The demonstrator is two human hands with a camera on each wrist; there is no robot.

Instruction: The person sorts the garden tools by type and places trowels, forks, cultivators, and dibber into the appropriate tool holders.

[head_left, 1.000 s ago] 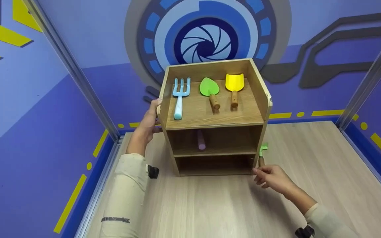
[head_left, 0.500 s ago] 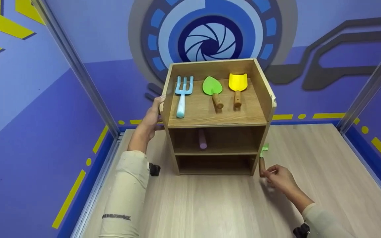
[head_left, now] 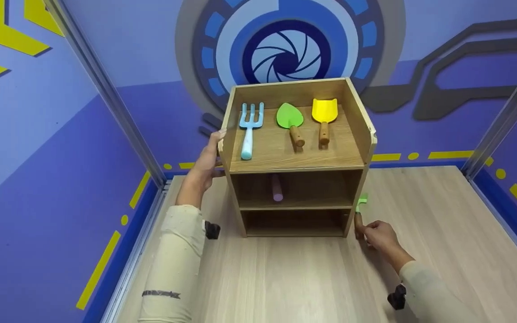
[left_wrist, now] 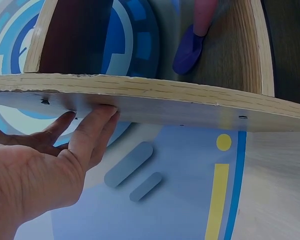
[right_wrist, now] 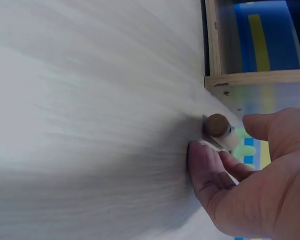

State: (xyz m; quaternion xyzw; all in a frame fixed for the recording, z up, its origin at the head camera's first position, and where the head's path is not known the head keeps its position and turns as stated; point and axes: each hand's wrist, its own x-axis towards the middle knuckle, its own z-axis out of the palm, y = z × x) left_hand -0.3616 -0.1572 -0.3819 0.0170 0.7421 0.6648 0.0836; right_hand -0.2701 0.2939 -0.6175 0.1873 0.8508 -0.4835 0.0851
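A small wooden shelf unit (head_left: 294, 169) stands on the table, its top tray tilted toward me in view. My left hand (head_left: 202, 163) rests on its left side, fingers (left_wrist: 92, 135) pressed against the outer panel in the left wrist view. By the right side stands a small garden tool with a green head (head_left: 363, 198) and a brown handle (right_wrist: 218, 126). My right hand (head_left: 380, 235) is at this handle; in the right wrist view thumb and fingers are spread around it, with a gap at the thumb.
In the top tray lie a blue fork (head_left: 247, 139), a green trowel (head_left: 289, 115) and a yellow shovel (head_left: 325, 111). A pink-handled tool with a purple blade (left_wrist: 187, 52) lies on the middle shelf. Blue printed walls (head_left: 151, 103) enclose the table (head_left: 285, 278).
My right hand has moved from the shelf's front right corner rightward to the brown handle. The left hand stays on the side panel. The head view has shifted slightly.
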